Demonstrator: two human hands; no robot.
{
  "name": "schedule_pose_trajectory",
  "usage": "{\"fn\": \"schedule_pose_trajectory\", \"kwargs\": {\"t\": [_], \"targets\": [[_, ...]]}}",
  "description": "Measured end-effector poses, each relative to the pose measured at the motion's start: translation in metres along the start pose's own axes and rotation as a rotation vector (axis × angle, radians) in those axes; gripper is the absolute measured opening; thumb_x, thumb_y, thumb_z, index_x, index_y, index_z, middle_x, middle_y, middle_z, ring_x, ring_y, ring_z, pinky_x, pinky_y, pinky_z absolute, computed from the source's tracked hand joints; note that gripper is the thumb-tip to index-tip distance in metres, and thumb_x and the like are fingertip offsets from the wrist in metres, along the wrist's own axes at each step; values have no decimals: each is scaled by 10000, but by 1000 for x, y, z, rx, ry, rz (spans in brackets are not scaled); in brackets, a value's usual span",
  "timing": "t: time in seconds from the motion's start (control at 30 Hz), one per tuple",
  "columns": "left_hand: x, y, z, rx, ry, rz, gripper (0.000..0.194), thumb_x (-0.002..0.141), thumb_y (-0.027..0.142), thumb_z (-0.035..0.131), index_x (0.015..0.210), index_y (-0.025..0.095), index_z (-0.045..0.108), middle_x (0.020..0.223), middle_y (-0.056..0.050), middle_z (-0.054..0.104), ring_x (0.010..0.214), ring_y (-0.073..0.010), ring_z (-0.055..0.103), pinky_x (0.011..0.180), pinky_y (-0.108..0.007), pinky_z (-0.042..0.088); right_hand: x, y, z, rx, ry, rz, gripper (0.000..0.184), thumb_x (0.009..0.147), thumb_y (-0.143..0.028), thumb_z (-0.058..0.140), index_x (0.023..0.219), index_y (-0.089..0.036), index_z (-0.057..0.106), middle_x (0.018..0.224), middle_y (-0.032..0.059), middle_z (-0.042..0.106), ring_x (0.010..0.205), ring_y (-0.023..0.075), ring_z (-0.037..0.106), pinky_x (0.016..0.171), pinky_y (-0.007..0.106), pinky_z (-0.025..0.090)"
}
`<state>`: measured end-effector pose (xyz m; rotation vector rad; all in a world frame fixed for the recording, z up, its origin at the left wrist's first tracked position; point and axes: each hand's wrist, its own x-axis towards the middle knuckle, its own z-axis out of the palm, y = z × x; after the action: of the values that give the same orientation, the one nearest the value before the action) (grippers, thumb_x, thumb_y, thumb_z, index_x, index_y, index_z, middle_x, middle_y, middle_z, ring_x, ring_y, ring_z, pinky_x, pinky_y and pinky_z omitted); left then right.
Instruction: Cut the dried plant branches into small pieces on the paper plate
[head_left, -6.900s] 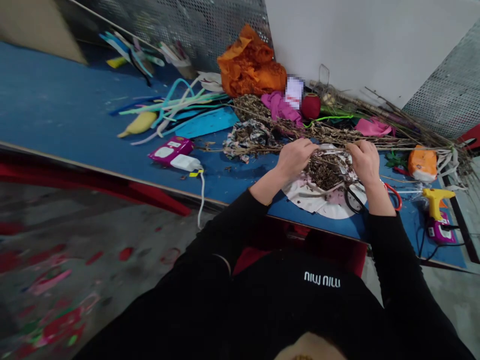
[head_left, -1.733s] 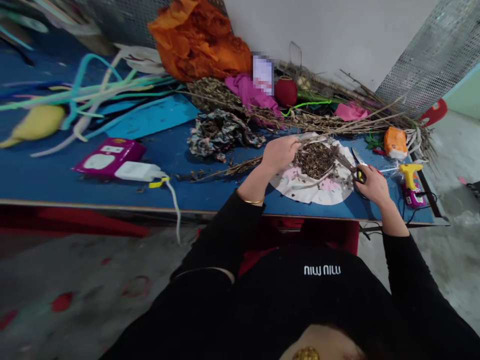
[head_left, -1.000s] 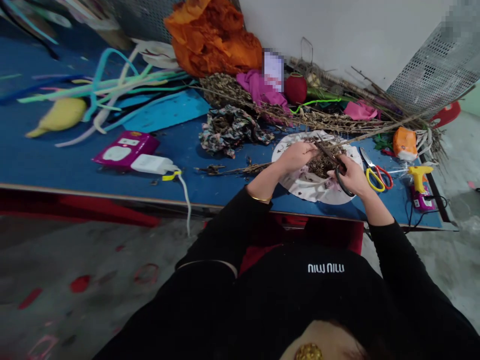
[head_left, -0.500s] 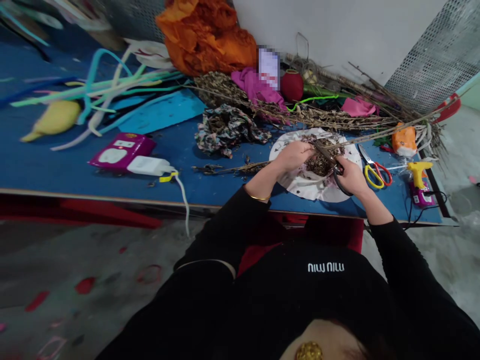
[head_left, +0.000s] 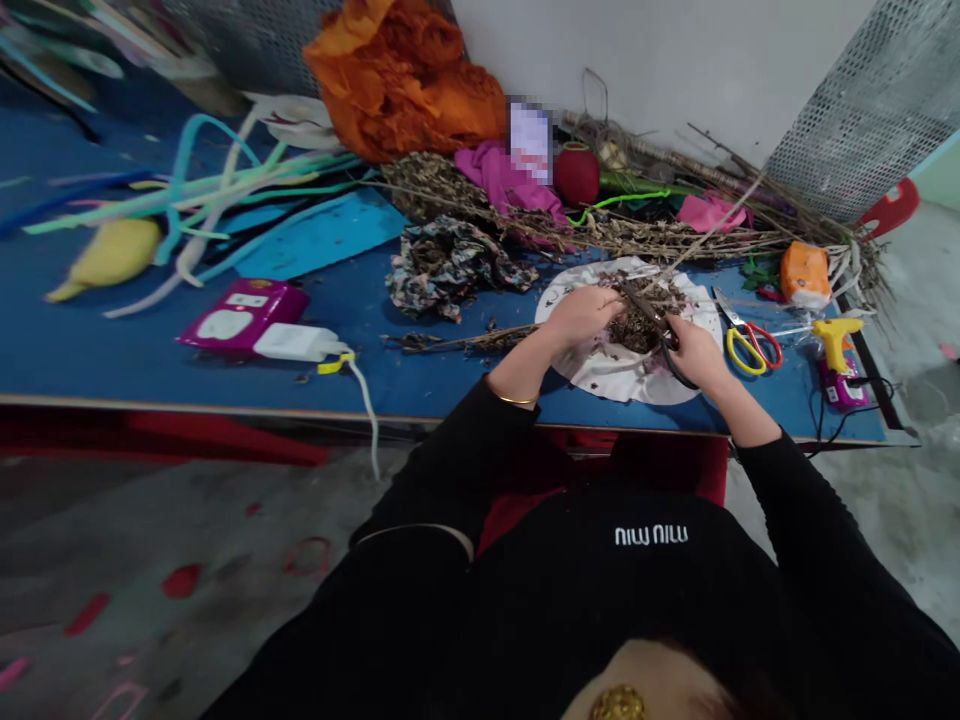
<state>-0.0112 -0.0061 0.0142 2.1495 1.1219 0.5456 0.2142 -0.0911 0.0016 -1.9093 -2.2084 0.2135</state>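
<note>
My left hand [head_left: 581, 315] is closed on a thin dry twig [head_left: 709, 232] that slants up and to the right over a white paper plate [head_left: 630, 375]. The plate holds a heap of dried plant bits [head_left: 639, 322]. My right hand [head_left: 688, 350] grips black scissors [head_left: 651, 322], their blades pointing up-left at the twig close to my left fingers. Both hands are over the plate on the blue table [head_left: 112, 345].
Yellow-and-red scissors [head_left: 742, 335] lie right of the plate, then a yellow glue gun [head_left: 834, 340]. Dried branches [head_left: 660, 240], pink cloth [head_left: 510, 180], an orange fabric heap [head_left: 405, 75] and patterned cloth [head_left: 446, 265] lie behind. A purple power strip [head_left: 240, 315] sits at left.
My right hand took up the black scissors from the right and brought them over the plate to the twig. The twig's far end has swung upward.
</note>
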Motion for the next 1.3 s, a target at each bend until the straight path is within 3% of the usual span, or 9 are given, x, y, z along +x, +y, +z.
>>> {"fn": "schedule_pose_trajectory", "kwargs": {"t": [0.13, 0.23, 0.4, 0.5, 0.7, 0.97, 1.1, 1.2, 1.3], "targets": [[-1, -2, 0, 172, 25, -38, 254, 954, 266, 460, 853, 195, 682, 908, -111, 726, 863, -267, 653, 713, -336, 410, -5, 0, -7, -24, 37, 56, 523, 876, -389, 544, 1358, -195, 597, 1209, 155, 719, 1040, 341, 663, 789, 402, 498], [-3, -5, -1, 250, 140, -68, 245, 973, 297, 448, 823, 208, 621, 890, -107, 711, 870, -267, 643, 710, -333, 390, -12, 5, -17, -52, 51, 77, 615, 868, -483, 585, 1409, -193, 571, 1228, 156, 703, 1023, 347, 665, 772, 404, 499], [-6, -6, -4, 239, 336, -148, 316, 986, 387, 460, 720, 223, 507, 760, -88, 646, 761, -246, 607, 657, -331, 344, -27, 28, -27, -69, -30, -115, 652, 803, -480, 667, 1373, -175, 583, 1190, 153, 700, 1023, 330, 659, 834, 396, 499], [-6, -7, 0, 245, 304, -145, 331, 955, 423, 521, 695, 224, 478, 723, -82, 614, 741, -245, 592, 657, -334, 339, -29, 40, -26, -47, -62, -175, 653, 780, -441, 687, 1350, -140, 583, 1238, 179, 681, 1108, 347, 638, 938, 426, 489], [-2, -15, 8, 254, 285, -113, 352, 926, 483, 573, 701, 222, 502, 640, -51, 540, 749, -243, 573, 675, -328, 382, -20, 51, -24, 121, -44, -208, 591, 788, -420, 677, 1313, -159, 608, 1249, 168, 676, 1116, 328, 636, 960, 435, 497], [-4, -16, 9, 256, 216, -176, 349, 934, 499, 577, 755, 212, 489, 754, -86, 565, 935, -305, 599, 807, -363, 425, -13, 58, -32, 124, -141, -236, 610, 766, -264, 691, 1362, -179, 593, 1272, 137, 631, 1134, 330, 617, 959, 456, 502], [-4, -21, 10, 254, 221, -168, 379, 942, 571, 552, 807, 218, 525, 793, -95, 590, 1001, -323, 609, 851, -369, 438, 12, 81, -41, 31, 50, -173, 358, 950, -204, 486, 1261, -163, 659, 1197, 116, 663, 1095, 252, 612, 953, 425, 468], [-3, -24, 10, 259, 233, -156, 398, 938, 617, 538, 859, 227, 565, 800, -94, 605, 1023, -326, 614, 852, -364, 449, 39, 99, -34, -122, 109, -104, 423, 1044, -222, 312, 1068, -55, 700, 1198, 155, 668, 1133, 227, 596, 943, 412, 427], [-3, -26, 10, 249, 224, -140, 409, 942, 635, 522, 892, 235, 589, 811, -94, 616, 1035, -323, 617, 848, -358, 453, 58, 103, -21, -193, 98, -109, 409, 1064, -199, 339, 921, -27, 681, 1154, 149, 697, 1136, 214, 601, 938, 406, 425]]}}
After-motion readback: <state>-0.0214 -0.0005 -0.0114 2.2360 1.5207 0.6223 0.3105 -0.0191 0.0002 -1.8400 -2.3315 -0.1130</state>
